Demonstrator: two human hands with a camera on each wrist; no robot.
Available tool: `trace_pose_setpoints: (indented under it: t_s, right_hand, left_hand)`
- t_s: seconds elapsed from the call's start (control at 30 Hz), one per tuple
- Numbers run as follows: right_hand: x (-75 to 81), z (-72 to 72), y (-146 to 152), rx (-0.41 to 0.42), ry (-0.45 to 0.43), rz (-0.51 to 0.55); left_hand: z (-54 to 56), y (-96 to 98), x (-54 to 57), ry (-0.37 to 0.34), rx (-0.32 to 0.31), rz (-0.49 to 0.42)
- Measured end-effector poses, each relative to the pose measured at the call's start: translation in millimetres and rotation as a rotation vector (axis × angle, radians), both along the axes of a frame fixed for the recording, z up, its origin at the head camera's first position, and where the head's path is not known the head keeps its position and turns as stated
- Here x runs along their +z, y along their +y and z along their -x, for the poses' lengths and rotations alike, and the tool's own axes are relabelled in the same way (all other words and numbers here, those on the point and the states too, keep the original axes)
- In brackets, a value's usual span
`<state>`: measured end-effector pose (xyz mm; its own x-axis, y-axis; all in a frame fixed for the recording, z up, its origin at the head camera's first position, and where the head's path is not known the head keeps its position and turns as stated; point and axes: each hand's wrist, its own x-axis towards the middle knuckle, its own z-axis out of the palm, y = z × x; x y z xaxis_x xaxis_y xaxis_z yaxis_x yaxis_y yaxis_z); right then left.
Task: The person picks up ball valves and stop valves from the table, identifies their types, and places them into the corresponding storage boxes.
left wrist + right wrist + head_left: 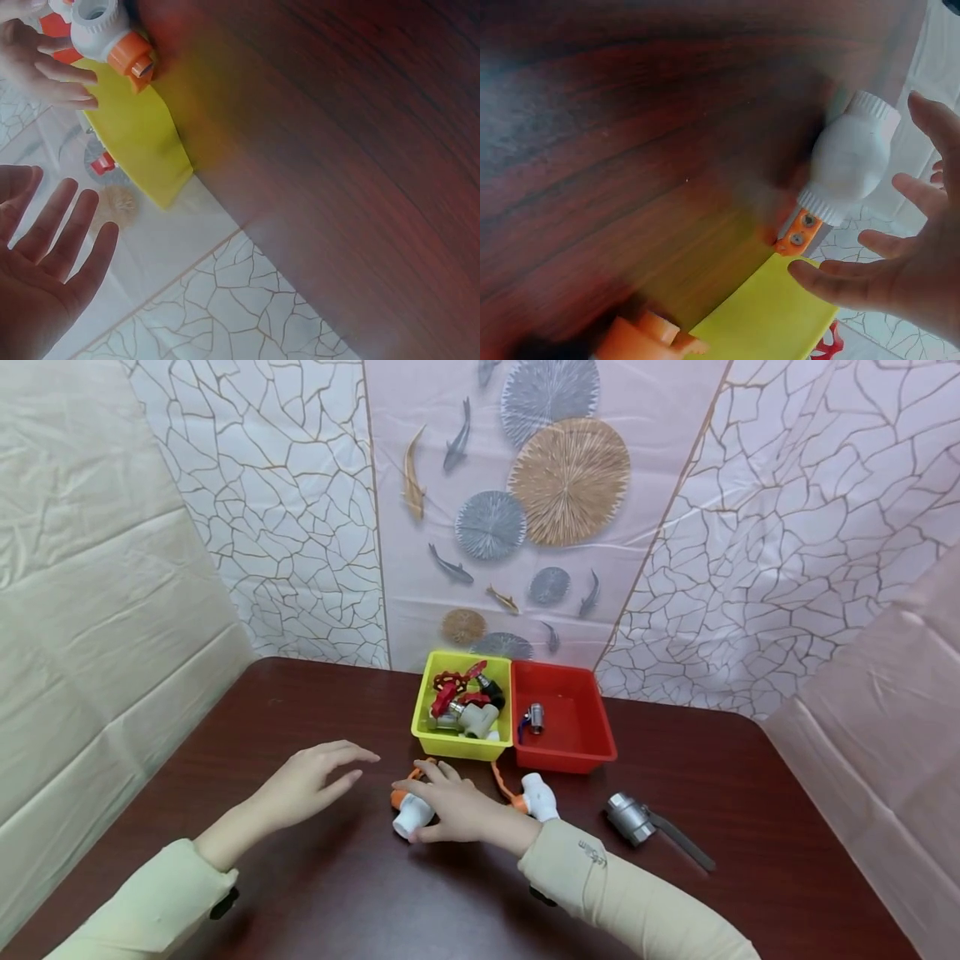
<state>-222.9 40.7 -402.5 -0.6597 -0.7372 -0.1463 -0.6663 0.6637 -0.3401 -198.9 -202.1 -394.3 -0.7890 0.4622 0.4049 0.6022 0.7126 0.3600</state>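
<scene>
The right hand (pixel 453 806) reaches, fingers spread and gripping nothing, over a white valve (pixel 413 814) with an orange handle, which lies on the dark table (pixel 337 893) in front of the yellow box (pixel 456 747). The left hand (pixel 311 783) hangs above the table to the left of that valve, its fingers loosely extended and its grasp empty. Another white valve (pixel 540 797) lies partly behind the right forearm, near the red box (pixel 562 761), and a metal valve (pixel 632 818) with a long lever rests farther right.
</scene>
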Motion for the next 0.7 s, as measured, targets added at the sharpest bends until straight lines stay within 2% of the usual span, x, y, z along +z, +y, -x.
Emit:
trace_pose_setpoints:
  t_s: [0.33, 0.5, 0.7]
  right_hand:
    - [-15.8, 2.8, -16.8, -0.043, 0.019, -0.074]
    - [-20.0, 1.5, -23.9, -0.075, 0.017, -0.053]
    - [-22.4, -0.2, -33.4, -0.133, 0.086, -0.043]
  left_hand:
    - [0.7, -8.5, -2.8, -0.004, 0.063, 0.01]
    - [1.7, -11.0, -6.3, 0.001, 0.072, 0.0]
    - [2.8, -12.4, -8.0, -0.007, 0.08, -0.007]
